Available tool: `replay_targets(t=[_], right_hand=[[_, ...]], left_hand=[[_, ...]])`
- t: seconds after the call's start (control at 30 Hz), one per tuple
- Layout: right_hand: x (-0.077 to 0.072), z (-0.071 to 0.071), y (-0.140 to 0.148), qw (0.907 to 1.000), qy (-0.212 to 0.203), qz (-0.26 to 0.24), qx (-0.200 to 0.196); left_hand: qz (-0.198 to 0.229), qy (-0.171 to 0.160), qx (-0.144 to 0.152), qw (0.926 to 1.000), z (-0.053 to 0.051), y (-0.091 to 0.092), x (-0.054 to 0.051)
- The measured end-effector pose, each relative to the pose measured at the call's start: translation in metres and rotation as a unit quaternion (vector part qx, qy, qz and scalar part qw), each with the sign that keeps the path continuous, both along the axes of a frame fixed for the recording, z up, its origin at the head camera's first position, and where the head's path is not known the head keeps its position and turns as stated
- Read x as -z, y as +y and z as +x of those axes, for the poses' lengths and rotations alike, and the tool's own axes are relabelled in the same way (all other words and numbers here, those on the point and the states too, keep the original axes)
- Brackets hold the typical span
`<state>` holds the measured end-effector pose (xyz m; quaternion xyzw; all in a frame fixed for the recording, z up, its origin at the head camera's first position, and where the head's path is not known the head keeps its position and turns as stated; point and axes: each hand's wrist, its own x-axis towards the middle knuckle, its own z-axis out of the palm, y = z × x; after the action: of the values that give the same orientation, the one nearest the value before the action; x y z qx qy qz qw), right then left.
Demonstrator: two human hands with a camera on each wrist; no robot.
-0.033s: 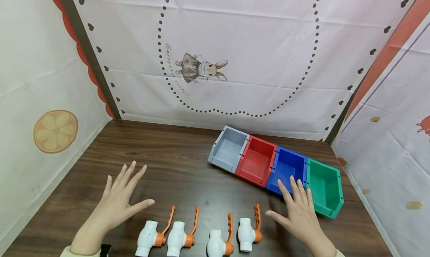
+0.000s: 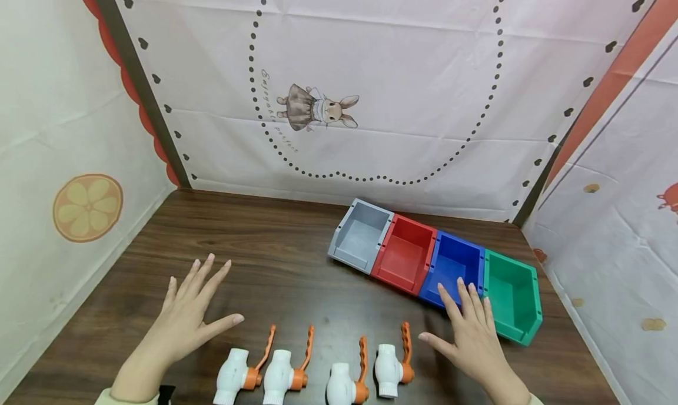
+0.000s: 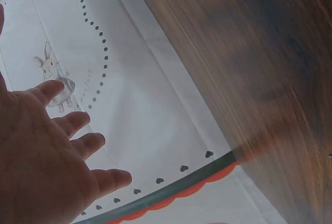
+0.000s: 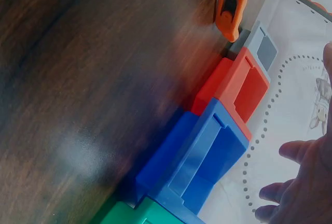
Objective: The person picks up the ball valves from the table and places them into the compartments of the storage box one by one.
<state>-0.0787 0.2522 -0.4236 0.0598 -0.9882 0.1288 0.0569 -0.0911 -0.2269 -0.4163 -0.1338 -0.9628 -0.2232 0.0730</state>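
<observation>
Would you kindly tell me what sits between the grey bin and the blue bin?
The red bin fills the stretch between the grey bin and the blue bin; the head view shows this, as does the right wrist view.

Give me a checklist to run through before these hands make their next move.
1. Left hand free: ok, fingers spread, holding nothing.
2. Right hand free: ok, fingers extended, holding nothing.
3. Bins in one row: ok, gray bin, red bin, blue bin and green bin stand side by side.
4. Orange handles all pointing away from the person: ok, all four.
5. White valves wholly in the head view: not ok, the bottom edge cuts off the third from the left.
6. Right fingertips clear of the blue bin: cannot tell, they overlap it in the head view.
</observation>
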Motion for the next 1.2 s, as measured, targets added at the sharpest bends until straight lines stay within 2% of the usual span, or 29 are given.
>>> replay_targets(t=[0.37,0.7,1.0,1.2], right_hand=[[0.006,0.0,0.003,1.0,0.009,0.001,0.0],[-0.003,0.002,0.009,0.9996,0.024,-0.004,0.016],[-0.001,0.002,0.014,0.9989,0.043,-0.007,0.017],[-0.002,0.002,0.021,0.9982,0.055,-0.008,0.023]], left_hand=[[0.001,-0.006,0.004,1.0,-0.001,-0.002,0.002],[0.002,0.006,0.008,0.9999,0.001,-0.002,0.002],[0.007,0.007,0.014,0.9999,0.005,-0.003,0.001],[0.018,-0.013,0.014,0.9996,0.008,-0.004,0.002]])
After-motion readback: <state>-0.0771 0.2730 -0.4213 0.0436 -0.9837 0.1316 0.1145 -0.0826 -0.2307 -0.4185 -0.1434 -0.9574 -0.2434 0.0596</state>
